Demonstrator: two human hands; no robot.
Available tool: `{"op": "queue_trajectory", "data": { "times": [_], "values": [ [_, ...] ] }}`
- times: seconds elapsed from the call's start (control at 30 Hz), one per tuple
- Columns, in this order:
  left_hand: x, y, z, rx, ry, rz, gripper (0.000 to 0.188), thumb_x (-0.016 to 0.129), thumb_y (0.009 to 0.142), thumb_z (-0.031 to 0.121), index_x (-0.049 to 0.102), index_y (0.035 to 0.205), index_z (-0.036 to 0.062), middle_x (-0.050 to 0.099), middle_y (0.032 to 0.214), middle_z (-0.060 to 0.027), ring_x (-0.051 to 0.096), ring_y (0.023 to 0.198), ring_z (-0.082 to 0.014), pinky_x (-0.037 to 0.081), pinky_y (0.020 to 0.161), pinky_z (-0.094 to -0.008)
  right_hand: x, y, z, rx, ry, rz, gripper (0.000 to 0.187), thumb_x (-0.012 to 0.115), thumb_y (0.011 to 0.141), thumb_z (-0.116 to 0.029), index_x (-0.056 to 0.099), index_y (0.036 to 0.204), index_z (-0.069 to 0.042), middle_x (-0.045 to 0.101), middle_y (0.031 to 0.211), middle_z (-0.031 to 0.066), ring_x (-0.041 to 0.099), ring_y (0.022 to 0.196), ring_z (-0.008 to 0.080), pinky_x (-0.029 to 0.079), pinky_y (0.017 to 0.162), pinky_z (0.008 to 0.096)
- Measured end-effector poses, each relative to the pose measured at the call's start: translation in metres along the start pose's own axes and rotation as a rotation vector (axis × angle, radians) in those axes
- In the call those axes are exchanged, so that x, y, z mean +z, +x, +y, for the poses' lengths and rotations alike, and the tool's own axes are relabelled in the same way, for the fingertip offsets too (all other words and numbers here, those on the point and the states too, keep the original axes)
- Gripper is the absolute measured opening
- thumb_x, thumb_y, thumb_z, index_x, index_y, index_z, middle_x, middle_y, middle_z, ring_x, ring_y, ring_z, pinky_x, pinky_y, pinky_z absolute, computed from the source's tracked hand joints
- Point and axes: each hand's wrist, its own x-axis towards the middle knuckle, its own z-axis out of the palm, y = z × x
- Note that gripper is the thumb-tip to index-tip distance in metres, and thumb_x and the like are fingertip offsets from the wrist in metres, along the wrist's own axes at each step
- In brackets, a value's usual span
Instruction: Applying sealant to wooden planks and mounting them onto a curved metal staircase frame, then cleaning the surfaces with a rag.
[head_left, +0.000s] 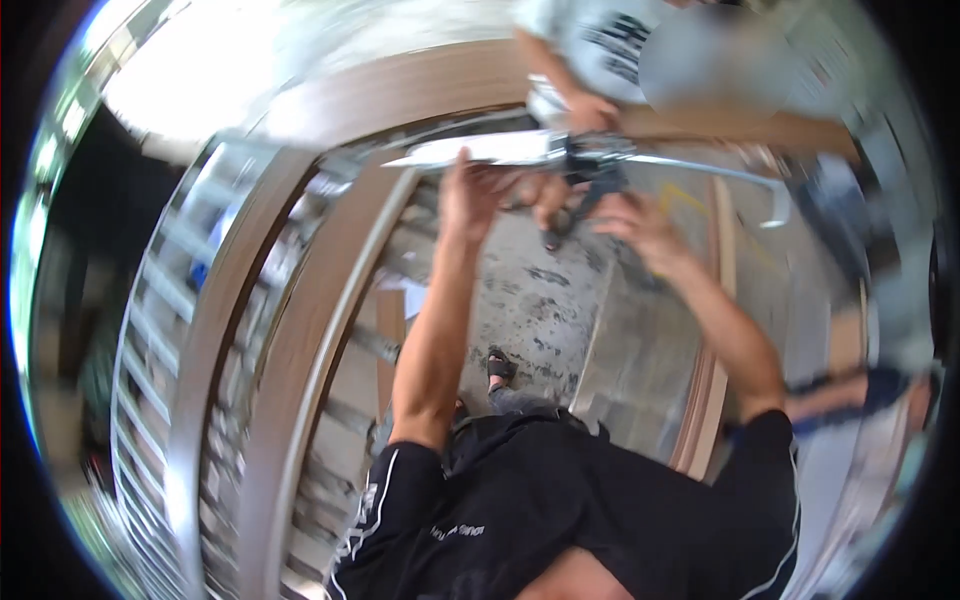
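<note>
Caulking gun (572,158) points left, long axis crosswise; our left hand (474,197) touches its tube (505,148), our right hand (645,230) its handle (603,180); we cannot tell how closed either is.

Bare forearms (436,335) reach beyond the black, white-piped, short-sleeved shirt (560,480); left hand (468,202) has one digit raised, right hand (640,230) blurred, fingers bent.
</note>
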Motion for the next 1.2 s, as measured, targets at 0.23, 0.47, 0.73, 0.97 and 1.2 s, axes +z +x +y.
{"op": "queue_trajectory", "data": {
  "times": [0.23,0.47,0.73,0.97,1.2],
  "values": [
    [-0.012,-0.130,-0.057,-0.115,0.523,-0.030,0.038,0.061,0.100,0.033,0.057,0.123,0.0021,0.064,0.121,-0.0170,0.063,0.114,-0.0267,0.051,0.088,-0.0377,0.184,-0.144,0.206,0.352,1.061,0.507,0.066,0.048,0.099,-0.064,0.064,0.120,-0.003,0.073,0.109,0.0090,0.071,0.095,0.0232,0.055,0.080,0.0391],
    [-0.145,-0.213,-0.209,-0.935,0.707,0.387,0.028,0.073,0.093,0.030,0.052,0.085,0.0125,0.047,0.068,0.0030,0.052,0.065,-0.0149,0.046,0.061,-0.0360,0.299,-0.311,0.265,0.746,1.387,0.776,0.039,0.050,0.103,-0.053,0.064,0.115,-0.019,0.067,0.086,0.0013,0.053,0.060,0.0121,0.039,0.052,0.0258],
    [-0.336,-0.350,-0.243,-1.037,1.765,-0.789,0.031,0.058,0.095,0.037,0.066,0.115,0.0138,0.070,0.094,-0.0158,0.067,0.086,-0.0399,0.051,0.080,-0.0482,0.348,-0.456,0.377,0.594,1.568,1.570,0.026,0.063,0.100,-0.040,0.060,0.097,-0.014,0.058,0.072,0.0014,0.046,0.052,0.0123,0.038,0.047,0.0294],
    [-0.265,-0.499,-0.115,-1.963,2.100,-0.502,0.072,0.027,0.104,0.056,0.049,0.142,-0.0010,0.063,0.127,-0.0288,0.056,0.126,-0.0412,0.043,0.104,-0.0449,0.293,-0.579,0.577,0.498,1.559,1.750,0.040,0.061,0.100,-0.047,0.062,0.103,-0.007,0.070,0.087,0.0075,0.040,0.049,0.0087,0.034,0.046,0.0271],
    [-0.207,-0.622,-0.074,-1.956,1.844,0.728,0.083,0.038,0.095,0.075,0.056,0.135,0.0033,0.063,0.110,-0.0126,0.058,0.091,-0.0228,0.048,0.080,-0.0430,0.214,-0.603,0.711,0.432,1.390,1.683,0.043,0.061,0.100,-0.047,0.069,0.100,-0.005,0.069,0.076,0.0023,0.043,0.051,0.0081,0.036,0.048,0.0251]
  ]
}}
